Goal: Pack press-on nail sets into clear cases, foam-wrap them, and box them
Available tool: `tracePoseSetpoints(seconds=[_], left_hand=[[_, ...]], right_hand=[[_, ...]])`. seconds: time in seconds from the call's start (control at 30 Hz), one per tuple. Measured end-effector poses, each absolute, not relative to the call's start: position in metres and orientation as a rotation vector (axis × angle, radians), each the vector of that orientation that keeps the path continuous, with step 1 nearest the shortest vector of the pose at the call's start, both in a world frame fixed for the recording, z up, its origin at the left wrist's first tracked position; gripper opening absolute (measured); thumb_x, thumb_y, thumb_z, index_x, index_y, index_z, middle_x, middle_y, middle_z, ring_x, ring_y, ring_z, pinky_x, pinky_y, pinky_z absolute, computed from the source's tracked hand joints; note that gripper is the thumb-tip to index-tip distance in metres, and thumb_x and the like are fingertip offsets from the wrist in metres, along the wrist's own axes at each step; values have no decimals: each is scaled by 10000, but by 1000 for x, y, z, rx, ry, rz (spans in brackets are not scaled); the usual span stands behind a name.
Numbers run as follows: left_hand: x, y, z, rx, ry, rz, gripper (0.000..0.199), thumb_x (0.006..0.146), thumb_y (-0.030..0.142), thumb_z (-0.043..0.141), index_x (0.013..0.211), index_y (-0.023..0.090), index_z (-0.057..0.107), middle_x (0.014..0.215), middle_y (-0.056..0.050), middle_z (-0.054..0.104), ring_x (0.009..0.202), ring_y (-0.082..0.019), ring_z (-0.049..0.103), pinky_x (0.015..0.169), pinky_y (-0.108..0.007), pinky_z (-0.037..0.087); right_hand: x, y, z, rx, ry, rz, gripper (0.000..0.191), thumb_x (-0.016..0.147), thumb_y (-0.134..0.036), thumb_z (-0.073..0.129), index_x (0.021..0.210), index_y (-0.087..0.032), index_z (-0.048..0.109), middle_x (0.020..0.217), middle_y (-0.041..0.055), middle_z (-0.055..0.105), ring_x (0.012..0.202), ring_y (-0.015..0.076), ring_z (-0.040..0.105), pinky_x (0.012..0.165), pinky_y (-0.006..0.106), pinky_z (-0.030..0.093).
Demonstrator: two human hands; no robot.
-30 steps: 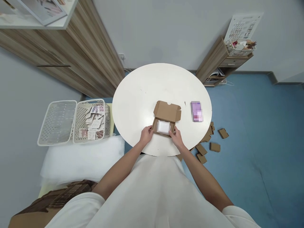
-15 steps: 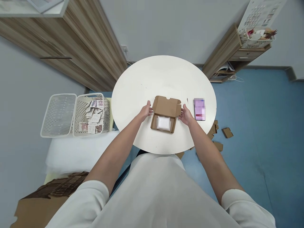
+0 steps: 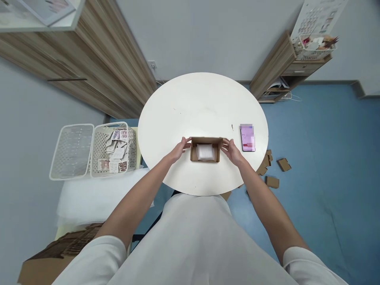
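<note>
A small brown cardboard box rests on the round white table, in front of my body. Its lid stands nearly upright at the back. Inside lies a white wrapped packet. My left hand has its fingers closed at the left end of the lid, while my right hand grips the right end by the side flap. The fingertips behind the cardboard are partly hidden. A phone with a lit pinkish screen lies right of my right hand.
Left of the table stands a white basket holding many printed cards, its lid open. White wrapping sheet lies below it. Several cardboard pieces are on the blue floor at right. Cabinets flank the table's far side.
The box lid has swung up from lying tilted back to nearly upright. Both hands have stayed at its sides and moved with it. The box now sits squarer to me.
</note>
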State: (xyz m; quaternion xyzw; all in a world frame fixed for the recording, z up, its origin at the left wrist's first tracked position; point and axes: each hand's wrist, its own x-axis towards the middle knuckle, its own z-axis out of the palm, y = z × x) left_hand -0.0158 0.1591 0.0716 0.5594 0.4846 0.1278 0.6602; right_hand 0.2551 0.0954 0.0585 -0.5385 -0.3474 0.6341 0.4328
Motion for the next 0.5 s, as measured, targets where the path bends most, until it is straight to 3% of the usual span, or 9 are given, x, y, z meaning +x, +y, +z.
tracePoseSetpoints(seconds=[0.1, 0.23, 0.5], left_hand=[[-20, 143, 67, 1354, 1075, 241, 646, 831, 589, 30, 1310, 288, 342, 1334, -52, 416, 1201, -248, 391, 918, -406, 341], [-17, 118, 56, 1683, 1250, 224, 567, 824, 572, 255, 1199, 216, 489, 1290, -80, 452, 1197, -255, 377, 972, -412, 295], [2, 75, 43, 1855, 1544, 97, 544, 809, 522, 366, 1273, 240, 386, 1364, -115, 322, 1244, -310, 276, 957, -497, 275]], right_hand=[[256, 75, 53, -1379, -996, 1585, 660, 787, -677, 131, 1187, -300, 497, 1273, 26, 455, 1191, 202, 384, 979, 381, 330], [249, 51, 46, -1681, -1323, 1346, 597, 768, -647, 335, 1173, -246, 512, 1243, 83, 424, 1192, 227, 362, 1006, 402, 282], [233, 26, 28, -1916, -1512, 1142, 528, 792, -514, 408, 1241, -237, 426, 1316, 109, 295, 1252, 266, 252, 997, 458, 284]])
